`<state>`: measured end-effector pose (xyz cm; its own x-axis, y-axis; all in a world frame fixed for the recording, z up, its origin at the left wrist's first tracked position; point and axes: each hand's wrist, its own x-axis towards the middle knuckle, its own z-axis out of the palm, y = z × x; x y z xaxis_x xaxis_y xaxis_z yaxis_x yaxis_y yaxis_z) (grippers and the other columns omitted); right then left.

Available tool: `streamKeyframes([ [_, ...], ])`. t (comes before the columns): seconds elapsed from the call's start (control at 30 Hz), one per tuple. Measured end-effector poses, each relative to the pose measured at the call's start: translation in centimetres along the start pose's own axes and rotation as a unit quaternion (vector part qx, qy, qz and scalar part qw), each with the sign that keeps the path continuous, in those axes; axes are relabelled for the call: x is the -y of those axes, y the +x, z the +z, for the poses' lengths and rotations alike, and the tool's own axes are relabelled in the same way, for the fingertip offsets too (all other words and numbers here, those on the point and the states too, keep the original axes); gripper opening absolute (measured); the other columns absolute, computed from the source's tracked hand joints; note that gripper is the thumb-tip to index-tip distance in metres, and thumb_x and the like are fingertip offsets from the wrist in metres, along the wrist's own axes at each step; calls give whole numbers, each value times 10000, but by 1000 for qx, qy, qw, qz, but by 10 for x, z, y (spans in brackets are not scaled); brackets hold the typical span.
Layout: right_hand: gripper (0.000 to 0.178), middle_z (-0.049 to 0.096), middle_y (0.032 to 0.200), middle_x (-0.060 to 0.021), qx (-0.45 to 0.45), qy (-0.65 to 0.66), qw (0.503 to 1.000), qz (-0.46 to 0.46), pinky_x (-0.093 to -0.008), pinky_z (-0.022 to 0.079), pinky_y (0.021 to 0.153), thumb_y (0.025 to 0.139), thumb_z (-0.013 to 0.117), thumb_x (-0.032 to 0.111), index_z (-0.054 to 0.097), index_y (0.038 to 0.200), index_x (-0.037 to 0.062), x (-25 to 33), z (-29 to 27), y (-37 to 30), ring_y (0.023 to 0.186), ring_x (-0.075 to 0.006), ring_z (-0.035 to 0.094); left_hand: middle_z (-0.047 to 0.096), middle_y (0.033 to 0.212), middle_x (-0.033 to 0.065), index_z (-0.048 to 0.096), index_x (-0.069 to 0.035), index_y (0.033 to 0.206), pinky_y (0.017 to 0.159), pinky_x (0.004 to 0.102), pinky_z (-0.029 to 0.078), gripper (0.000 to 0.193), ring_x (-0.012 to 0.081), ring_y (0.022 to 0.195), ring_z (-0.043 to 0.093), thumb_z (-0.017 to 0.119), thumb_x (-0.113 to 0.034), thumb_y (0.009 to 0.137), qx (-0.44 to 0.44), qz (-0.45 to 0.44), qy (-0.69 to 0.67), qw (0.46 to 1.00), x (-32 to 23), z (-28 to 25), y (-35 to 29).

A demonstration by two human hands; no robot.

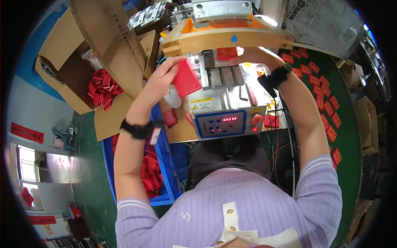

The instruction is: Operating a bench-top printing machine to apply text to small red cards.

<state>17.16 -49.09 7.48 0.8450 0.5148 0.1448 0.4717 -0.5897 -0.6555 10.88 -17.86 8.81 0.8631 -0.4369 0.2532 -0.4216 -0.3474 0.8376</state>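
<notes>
My left hand (162, 78) grips a flat red rectangular box (187, 78), held up at the left of a bench-top machine with a lit control panel (220, 125). Another red piece (227, 53) sits on the metal fixture (219, 76), under an orange-and-wood frame (231, 40). My right hand (251, 56) reaches in beside that piece, its thumb side close to the piece's right edge. The wooden bar hides most of the right fingers, so I cannot tell if they hold it. Near my left wrist stands a white bottle (173, 99).
Red pieces fill a blue crate (166, 165) and a cardboard box (76, 68) at the left. More red pieces (328, 108) lie in rows on a green surface at the right. A hex key (242, 94) and a red-handled tool (251, 94) lie on the machine, with cables (276, 136) beside it.
</notes>
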Motion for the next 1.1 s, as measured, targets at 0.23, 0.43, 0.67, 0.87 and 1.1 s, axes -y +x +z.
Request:
streamKeyframes([
  [0.23,775,517,1220,-123,-199,23,979,36,-343,383,987,649,798,271,416,1289,59,-49,-9,-96,1134,-211,501,613,1045,84,584,-24,1098,809,293,443,357,170,953,563,577,-293,864,17,16,93,995,20,60,109],
  [0.43,867,407,1330,-89,-215,198,955,48,-337,347,1005,640,757,142,301,1372,57,-45,5,-174,1174,-169,448,604,1104,133,569,-26,1109,864,304,425,382,227,1009,558,511,-336,893,70,102,329,936,69,71,151],
  [0.67,802,425,1284,-135,-282,134,940,135,-329,358,989,644,773,205,371,1318,37,-69,50,-253,1182,-216,438,379,1329,245,420,26,1245,1070,443,206,401,367,1265,323,406,-202,916,181,286,359,870,8,104,103],
  [0.87,778,486,1225,-151,-390,23,879,273,-325,381,960,632,791,244,413,1274,20,-81,86,-338,1125,-247,492,478,1254,187,496,14,1212,1018,385,295,423,320,1228,405,406,-251,895,337,119,103,928,-58,84,-18],
  [1.1,720,524,1194,-203,-356,-184,816,417,-356,392,951,695,746,332,446,1243,-25,-138,94,-423,1114,-309,505,560,1133,131,538,31,1126,906,327,367,455,214,1041,507,329,-331,946,42,35,38,998,-58,-5,-99],
])
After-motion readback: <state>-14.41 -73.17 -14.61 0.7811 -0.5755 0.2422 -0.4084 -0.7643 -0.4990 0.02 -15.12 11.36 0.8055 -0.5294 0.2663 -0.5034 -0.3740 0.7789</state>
